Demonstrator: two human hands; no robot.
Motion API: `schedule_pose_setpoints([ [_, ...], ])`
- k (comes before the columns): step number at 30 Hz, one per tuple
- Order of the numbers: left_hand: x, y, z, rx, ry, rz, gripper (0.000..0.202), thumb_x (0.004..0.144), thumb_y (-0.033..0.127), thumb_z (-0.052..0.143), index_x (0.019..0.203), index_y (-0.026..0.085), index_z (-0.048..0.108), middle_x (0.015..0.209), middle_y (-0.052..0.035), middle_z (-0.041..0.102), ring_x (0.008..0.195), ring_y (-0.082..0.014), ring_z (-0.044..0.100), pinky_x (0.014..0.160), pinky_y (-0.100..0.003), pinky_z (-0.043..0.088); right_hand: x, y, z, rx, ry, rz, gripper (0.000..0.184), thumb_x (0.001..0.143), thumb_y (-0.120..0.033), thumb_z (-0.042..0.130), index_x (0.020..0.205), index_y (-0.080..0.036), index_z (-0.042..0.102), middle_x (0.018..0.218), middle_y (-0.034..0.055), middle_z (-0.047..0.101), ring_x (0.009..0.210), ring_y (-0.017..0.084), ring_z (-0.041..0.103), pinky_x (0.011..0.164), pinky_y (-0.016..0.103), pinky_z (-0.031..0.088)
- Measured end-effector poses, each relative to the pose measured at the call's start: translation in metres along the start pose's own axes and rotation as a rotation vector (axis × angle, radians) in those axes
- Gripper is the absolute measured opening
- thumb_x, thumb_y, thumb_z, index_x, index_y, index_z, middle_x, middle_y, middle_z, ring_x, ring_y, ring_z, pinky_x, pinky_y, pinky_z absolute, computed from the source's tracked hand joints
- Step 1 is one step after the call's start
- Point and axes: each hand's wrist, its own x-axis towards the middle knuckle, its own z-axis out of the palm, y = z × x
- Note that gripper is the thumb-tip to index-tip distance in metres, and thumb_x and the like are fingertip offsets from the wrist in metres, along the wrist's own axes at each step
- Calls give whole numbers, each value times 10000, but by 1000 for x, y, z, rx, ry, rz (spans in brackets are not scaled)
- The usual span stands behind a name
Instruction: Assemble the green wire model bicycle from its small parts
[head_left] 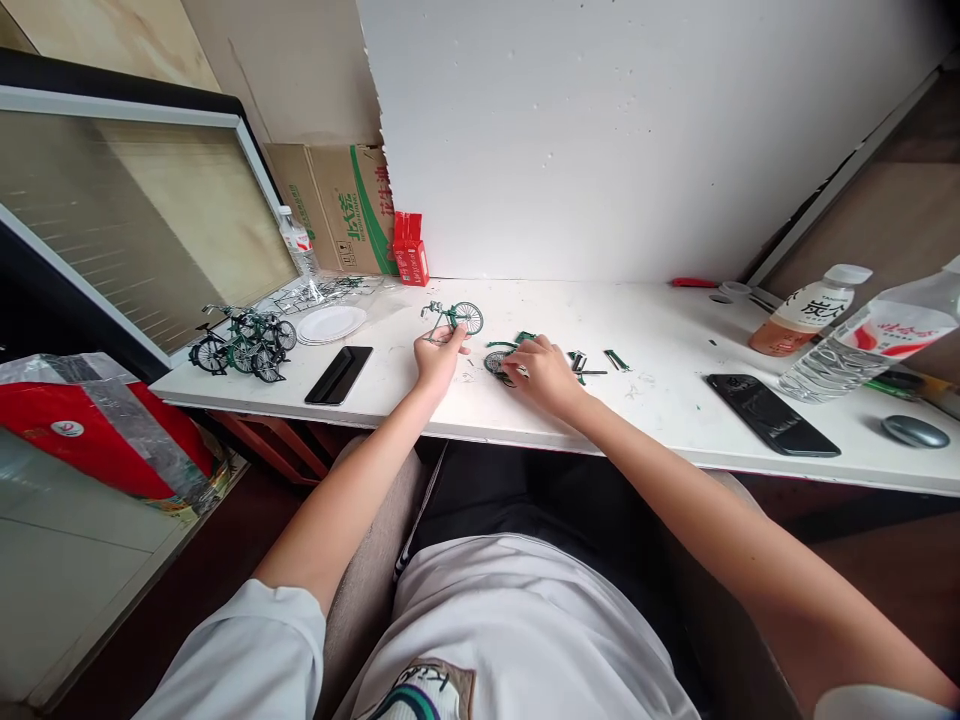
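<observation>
My left hand [439,358] is closed on a small green model bicycle [452,316], raised a little off the white table. One spoked wheel shows at its right end and handlebars at its left. My right hand [544,372] is bent over a loose black spoked wheel [496,363] and green model parts [523,340] on the table. Its fingertips are drawn together among these pieces; whether a piece is between them is hidden. Just right of that hand lie more small green and black parts [579,366] and a separate green strip [616,360].
Several model bicycles [244,342] stand clustered at the left, near a white plate [331,324] and a phone [339,375]. A red box [410,250] and carton [334,205] stand behind. Rightward are another phone [772,413], bottles [806,310] and a mouse [914,431].
</observation>
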Motion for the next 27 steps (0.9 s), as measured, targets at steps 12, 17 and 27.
schedule_pose_setpoints([
  [12, 0, 3, 1, 2, 96, 71, 356, 886, 491, 885, 801, 186, 722, 915, -100, 836, 701, -196, 747, 721, -303, 555, 74, -59, 14, -178, -278, -6, 379, 1048, -53, 475, 1171, -115, 828, 1247, 234, 808, 1270, 363, 614, 976, 433, 466],
  [17, 1, 3, 2, -29, 100, 67, 318, 902, 441, 875, 804, 182, 718, 897, -98, 833, 697, -197, 748, 706, -298, 556, 73, -65, 7, -268, -330, -75, 400, 1039, -31, 500, 1325, -121, 764, 1264, 237, 802, 1277, 364, 648, 954, 415, 477],
  [27, 2, 3, -1, -9, 130, 79, 330, 909, 461, 861, 795, 193, 708, 876, -89, 818, 705, -195, 747, 734, -308, 562, 78, -70, 13, -379, -316, -190, 426, 1067, -64, 425, 1318, -90, 769, 1338, 262, 772, 1282, 367, 620, 936, 434, 479],
])
